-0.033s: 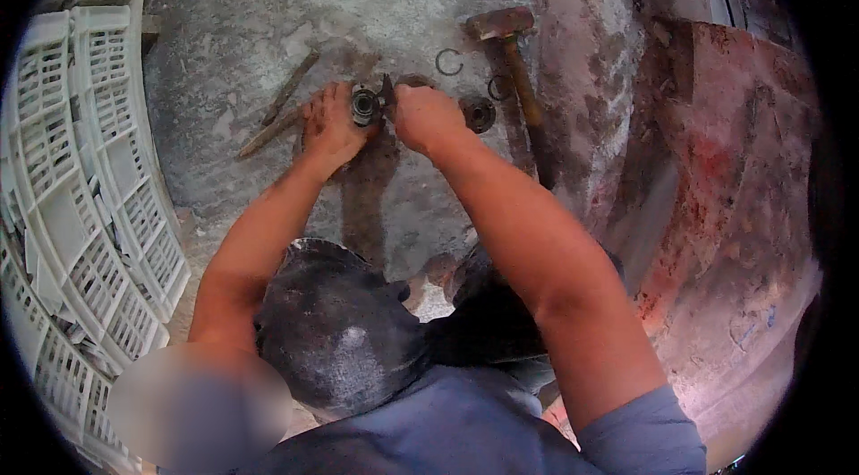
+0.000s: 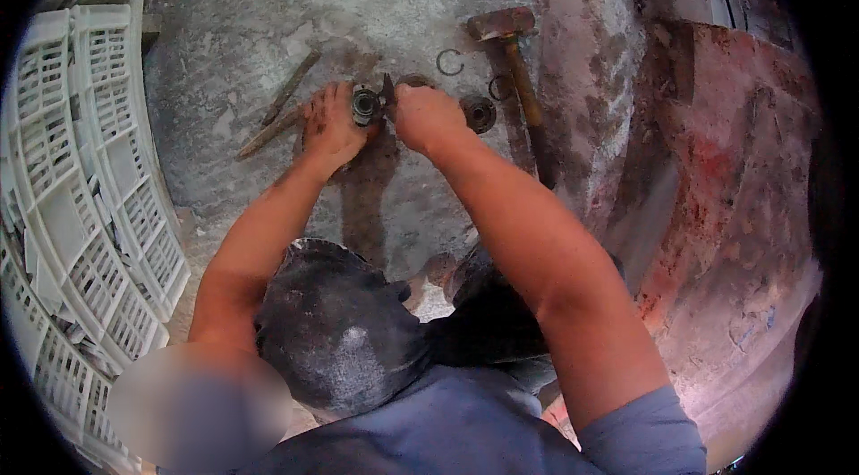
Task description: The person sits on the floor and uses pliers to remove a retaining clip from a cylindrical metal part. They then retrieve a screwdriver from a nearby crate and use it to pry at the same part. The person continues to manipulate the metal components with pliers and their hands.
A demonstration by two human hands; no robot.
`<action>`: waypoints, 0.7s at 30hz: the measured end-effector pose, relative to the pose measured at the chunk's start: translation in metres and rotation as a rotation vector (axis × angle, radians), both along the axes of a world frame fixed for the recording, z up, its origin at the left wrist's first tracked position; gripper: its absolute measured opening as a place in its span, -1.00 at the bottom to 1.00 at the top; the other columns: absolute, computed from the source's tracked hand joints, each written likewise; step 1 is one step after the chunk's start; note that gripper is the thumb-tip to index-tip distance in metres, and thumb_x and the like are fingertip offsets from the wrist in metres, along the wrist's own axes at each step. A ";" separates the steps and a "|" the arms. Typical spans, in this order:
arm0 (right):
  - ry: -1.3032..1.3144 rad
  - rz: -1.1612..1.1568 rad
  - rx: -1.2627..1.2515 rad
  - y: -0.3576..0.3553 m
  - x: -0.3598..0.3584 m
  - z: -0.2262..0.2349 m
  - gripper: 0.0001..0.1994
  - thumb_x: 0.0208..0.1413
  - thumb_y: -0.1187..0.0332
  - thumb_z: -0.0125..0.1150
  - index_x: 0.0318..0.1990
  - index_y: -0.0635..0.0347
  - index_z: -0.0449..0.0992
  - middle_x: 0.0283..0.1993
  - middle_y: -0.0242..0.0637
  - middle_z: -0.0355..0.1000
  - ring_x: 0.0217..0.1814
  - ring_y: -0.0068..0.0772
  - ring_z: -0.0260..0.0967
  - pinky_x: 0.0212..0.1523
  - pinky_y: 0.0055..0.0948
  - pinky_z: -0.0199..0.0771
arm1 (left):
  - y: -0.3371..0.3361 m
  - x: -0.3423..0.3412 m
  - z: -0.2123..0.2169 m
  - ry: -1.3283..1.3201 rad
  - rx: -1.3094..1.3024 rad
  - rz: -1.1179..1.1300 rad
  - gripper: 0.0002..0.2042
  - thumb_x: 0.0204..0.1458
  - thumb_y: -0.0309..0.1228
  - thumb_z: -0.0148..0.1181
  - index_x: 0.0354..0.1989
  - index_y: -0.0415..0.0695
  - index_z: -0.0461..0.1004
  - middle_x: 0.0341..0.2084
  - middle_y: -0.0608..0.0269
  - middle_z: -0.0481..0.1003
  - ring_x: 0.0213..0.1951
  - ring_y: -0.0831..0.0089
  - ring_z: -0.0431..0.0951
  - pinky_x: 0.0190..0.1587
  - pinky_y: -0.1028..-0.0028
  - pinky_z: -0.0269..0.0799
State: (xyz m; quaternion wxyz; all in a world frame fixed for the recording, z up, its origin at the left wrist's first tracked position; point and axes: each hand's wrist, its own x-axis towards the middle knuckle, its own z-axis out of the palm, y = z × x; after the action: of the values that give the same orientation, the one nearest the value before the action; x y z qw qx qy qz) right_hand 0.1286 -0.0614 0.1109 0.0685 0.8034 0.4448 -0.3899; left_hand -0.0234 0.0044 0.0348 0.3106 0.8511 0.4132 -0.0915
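Note:
My left hand (image 2: pixel 333 124) is wrapped round the left side of a short, dark cylindrical metal part (image 2: pixel 364 106), whose ringed round end faces up. My right hand (image 2: pixel 429 120) is closed on a dark tool with a pointed metal tip (image 2: pixel 387 90). The tip stands up right beside the metal part; whether it touches is too small to tell, and the fist hides the rest of the tool. Just right of that fist lies a round flanged metal piece (image 2: pixel 481 114) with a hole in its middle. Beyond it are an open retaining ring (image 2: pixel 449 62) and a second, darker ring (image 2: pixel 498 88).
A sledgehammer (image 2: pixel 501 23) with a wooden handle lies right of the rings. Left of my hands rest a thin dark bar (image 2: pixel 293 88) and a wooden stick (image 2: pixel 267 137). White plastic crates (image 2: pixel 112 117) line the left side. A large rusty curved metal body (image 2: pixel 725 171) fills the right.

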 end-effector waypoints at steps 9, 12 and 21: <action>-0.025 0.033 0.074 0.002 0.008 -0.001 -0.79 0.09 0.39 0.04 -0.18 0.21 0.56 -0.16 -0.06 0.57 -0.08 0.03 0.54 -0.07 -0.07 0.55 | 0.001 -0.002 0.000 -0.010 0.030 -0.028 -0.26 -0.20 -0.11 0.40 0.17 -0.16 0.25 0.07 0.05 0.33 0.14 0.02 0.29 0.20 0.06 0.14; -0.033 0.117 0.073 0.004 0.014 -0.005 -0.79 0.08 0.39 0.05 -0.19 0.20 0.56 -0.19 -0.07 0.57 -0.11 0.03 0.55 -0.10 -0.07 0.56 | 0.001 -0.002 0.003 -0.020 0.016 -0.044 -0.23 -0.19 -0.11 0.40 0.19 -0.17 0.23 0.09 0.04 0.31 0.15 0.02 0.28 0.21 0.05 0.12; -0.057 0.252 -0.034 0.019 0.008 -0.005 -0.78 0.06 0.35 0.13 -0.18 0.14 0.64 -0.14 -0.13 0.59 -0.12 -0.11 0.58 -0.17 -0.18 0.58 | -0.002 -0.007 -0.007 -0.058 0.075 -0.059 -0.21 -0.17 -0.11 0.39 0.23 -0.18 0.21 0.10 0.03 0.32 0.16 0.02 0.27 0.20 0.03 0.14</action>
State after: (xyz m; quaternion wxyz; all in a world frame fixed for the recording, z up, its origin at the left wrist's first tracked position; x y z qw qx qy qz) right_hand 0.1367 -0.0426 0.1059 0.1430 0.7508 0.5333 -0.3626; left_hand -0.0309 0.0020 0.0280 0.2876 0.8761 0.3821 -0.0605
